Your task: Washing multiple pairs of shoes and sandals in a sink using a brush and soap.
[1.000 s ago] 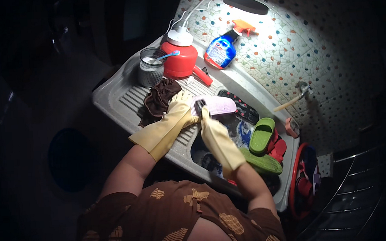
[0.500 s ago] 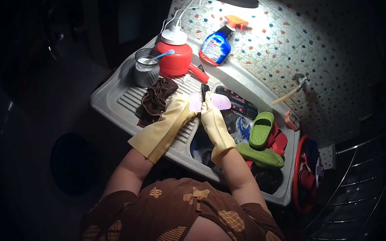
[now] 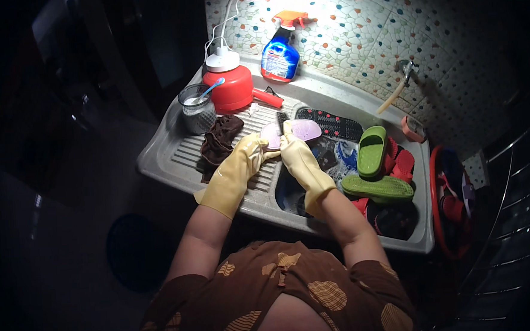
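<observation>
Both my hands wear cream rubber gloves. My left hand is closed on the near left end of a lilac slipper above the edge between the ribbed drainboard and the basin. A dark scrubbing brush is gripped by my right hand, its head against the slipper; the glove hides most of its handle. In the basin beyond lies a black sole with red dots. To the right, a green slipper leans near a second green slipper and red footwear.
A dark brown cloth, a glass jar of white powder and a red container stand left on the sink. A blue spray bottle is behind, with a tap on the wall. A red basin stands right.
The view has shifted, so the sink appears turned and farther right. My hands still hold the slipper and brush; the brush now lies lower against the slipper.
</observation>
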`<action>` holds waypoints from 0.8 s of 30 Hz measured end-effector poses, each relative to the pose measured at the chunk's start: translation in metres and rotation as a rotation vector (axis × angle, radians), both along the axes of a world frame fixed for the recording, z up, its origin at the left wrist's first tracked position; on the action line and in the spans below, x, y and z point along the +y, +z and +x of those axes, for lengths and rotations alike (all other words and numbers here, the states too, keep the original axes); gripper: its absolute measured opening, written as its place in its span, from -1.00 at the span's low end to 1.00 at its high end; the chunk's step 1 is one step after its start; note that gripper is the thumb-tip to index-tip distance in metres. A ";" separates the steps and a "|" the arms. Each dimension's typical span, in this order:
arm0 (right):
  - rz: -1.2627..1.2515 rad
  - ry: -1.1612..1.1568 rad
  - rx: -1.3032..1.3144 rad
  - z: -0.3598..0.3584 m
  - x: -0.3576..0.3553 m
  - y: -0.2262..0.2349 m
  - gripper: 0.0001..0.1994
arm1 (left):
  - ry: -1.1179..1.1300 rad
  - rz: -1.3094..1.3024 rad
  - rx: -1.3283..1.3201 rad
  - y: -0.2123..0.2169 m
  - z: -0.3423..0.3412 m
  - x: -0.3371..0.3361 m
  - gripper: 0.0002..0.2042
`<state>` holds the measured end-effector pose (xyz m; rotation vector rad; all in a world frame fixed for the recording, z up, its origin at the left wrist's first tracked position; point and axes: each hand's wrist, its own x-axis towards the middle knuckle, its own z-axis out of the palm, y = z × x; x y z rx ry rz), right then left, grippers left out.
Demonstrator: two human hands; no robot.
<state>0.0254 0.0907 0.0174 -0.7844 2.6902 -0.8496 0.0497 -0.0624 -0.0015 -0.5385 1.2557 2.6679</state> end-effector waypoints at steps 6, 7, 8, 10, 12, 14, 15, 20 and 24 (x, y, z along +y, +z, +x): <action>0.037 0.124 -0.139 -0.008 0.010 0.009 -0.55 | 0.176 -0.222 0.085 -0.029 0.006 0.011 -0.75; 0.117 0.096 0.129 -0.012 0.011 0.011 -0.51 | 0.195 -0.236 0.105 -0.028 0.008 0.016 -0.76; 0.012 -0.030 -0.009 -0.013 0.009 0.011 -0.51 | 0.210 -0.226 0.208 -0.025 0.009 0.019 -0.76; -0.151 -0.100 -0.263 -0.013 0.006 0.010 -0.50 | 0.207 -0.248 0.207 -0.017 0.012 0.023 -0.76; -0.090 -0.044 -0.319 -0.011 0.002 0.010 -0.40 | 0.187 -0.259 0.260 -0.011 0.017 0.024 -0.76; -0.003 -0.135 -0.578 -0.011 0.004 0.012 -0.17 | 0.158 -0.385 0.249 -0.010 0.019 0.025 -0.80; -0.162 -0.229 -0.569 -0.011 0.003 0.013 -0.28 | 0.158 -0.340 0.317 -0.011 0.017 0.026 -0.81; 0.042 -0.269 -0.234 -0.018 0.033 0.022 -0.49 | 0.221 -0.399 0.230 -0.021 0.009 0.035 -0.74; 0.078 -0.007 -0.030 0.006 0.031 0.001 -0.54 | 0.214 -0.325 0.149 -0.016 0.009 0.028 -0.73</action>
